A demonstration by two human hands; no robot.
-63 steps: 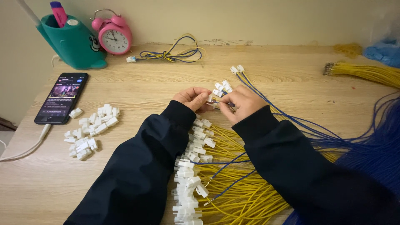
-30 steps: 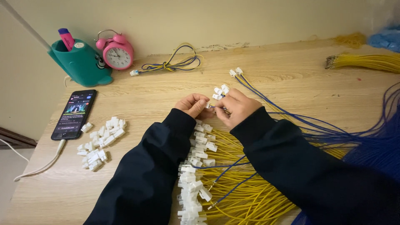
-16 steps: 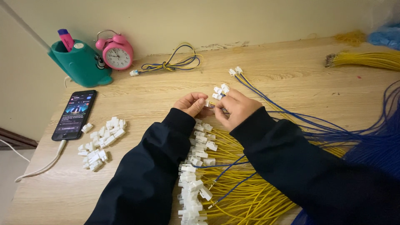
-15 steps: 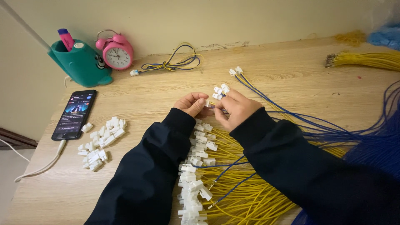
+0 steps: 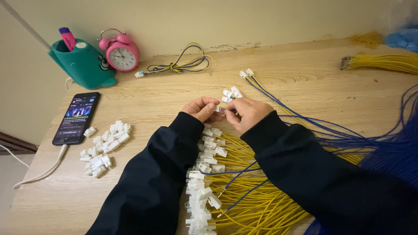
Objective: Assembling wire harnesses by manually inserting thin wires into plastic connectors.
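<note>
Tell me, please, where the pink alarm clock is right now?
In the head view the pink alarm clock stands at the table's far left, against the wall, just right of the green holder and beyond the phone.

A light wooden table (image 5: 143, 98) carries a black phone (image 5: 76, 117) on a white cable (image 5: 41, 172) at the left, with a loose heap of white connectors (image 5: 104, 148) just beside it. Along the back edge stand a teal holder (image 5: 82, 65) and a pink alarm clock (image 5: 122, 52), with a coiled yellow-and-blue wire bundle (image 5: 180, 66) near them. Yellow wires (image 5: 252, 204) with white plugs and blue wires (image 5: 331, 130) spread over the right half.
</note>
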